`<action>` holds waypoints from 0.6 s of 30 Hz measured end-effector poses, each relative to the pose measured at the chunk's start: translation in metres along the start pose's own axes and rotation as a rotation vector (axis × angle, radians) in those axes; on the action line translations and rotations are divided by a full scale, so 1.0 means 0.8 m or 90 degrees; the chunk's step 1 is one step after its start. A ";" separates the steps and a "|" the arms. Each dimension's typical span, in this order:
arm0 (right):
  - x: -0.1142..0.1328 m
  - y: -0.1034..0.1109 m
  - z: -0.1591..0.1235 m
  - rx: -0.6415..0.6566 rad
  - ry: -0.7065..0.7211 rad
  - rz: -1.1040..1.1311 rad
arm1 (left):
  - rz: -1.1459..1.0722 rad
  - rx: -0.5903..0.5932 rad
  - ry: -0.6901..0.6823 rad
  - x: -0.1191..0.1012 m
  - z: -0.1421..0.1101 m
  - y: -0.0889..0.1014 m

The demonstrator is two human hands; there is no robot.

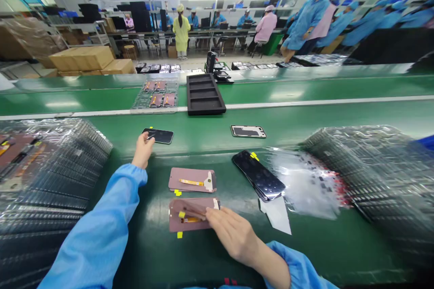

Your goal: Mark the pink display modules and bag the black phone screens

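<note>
My left hand (143,150) reaches forward with thumb and fingers pinched at the left end of a black-faced phone (163,136), which lies flat and has a small yellow tab. Nearer me, my right hand (237,235) is over the right end of a pinkish-brown phone screen panel (174,221), lying back side up. Its closed fingers seem to hold a thin see-through film (193,209) with a yellow tab, blurred by motion. Just beyond lies a second panel (191,174) with an orange flex cable (191,182).
Stacks of clear trays (91,144) (369,153) rise at both sides. Dark screens (257,176), clear plastic bags (312,185) and an opened phone housing (248,131) lie to the right. Ahead are a black compartment tray (206,110) and a clear tray (138,101) with panels. People work beyond.
</note>
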State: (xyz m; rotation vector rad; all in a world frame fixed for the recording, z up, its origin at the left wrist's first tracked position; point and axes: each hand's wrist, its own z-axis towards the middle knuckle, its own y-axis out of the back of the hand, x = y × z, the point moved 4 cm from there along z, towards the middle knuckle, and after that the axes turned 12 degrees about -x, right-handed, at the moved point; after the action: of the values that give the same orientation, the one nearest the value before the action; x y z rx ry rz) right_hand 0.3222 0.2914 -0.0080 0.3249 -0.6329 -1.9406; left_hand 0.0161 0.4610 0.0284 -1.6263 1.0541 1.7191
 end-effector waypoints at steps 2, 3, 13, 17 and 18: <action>-0.016 0.013 0.012 -0.063 -0.081 -0.010 | -0.010 0.049 0.008 0.003 -0.044 0.000; -0.023 0.017 0.018 -0.092 -0.116 -0.031 | -0.008 0.094 0.019 0.005 -0.070 -0.004; 0.011 -0.001 0.063 -0.048 -0.093 0.015 | -0.212 0.233 0.239 0.033 -0.257 -0.050; -0.021 0.017 0.071 -0.130 -0.287 0.058 | -0.158 0.248 0.305 0.037 -0.259 -0.047; -0.034 0.020 0.071 -0.148 -0.360 0.059 | -0.142 0.292 0.302 0.035 -0.260 -0.049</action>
State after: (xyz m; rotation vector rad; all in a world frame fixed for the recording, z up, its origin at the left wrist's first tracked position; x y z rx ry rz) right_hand 0.3186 0.3265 0.0463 -0.4076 -0.7529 -1.9941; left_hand 0.1609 0.3062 0.0017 -1.7906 1.3053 0.8773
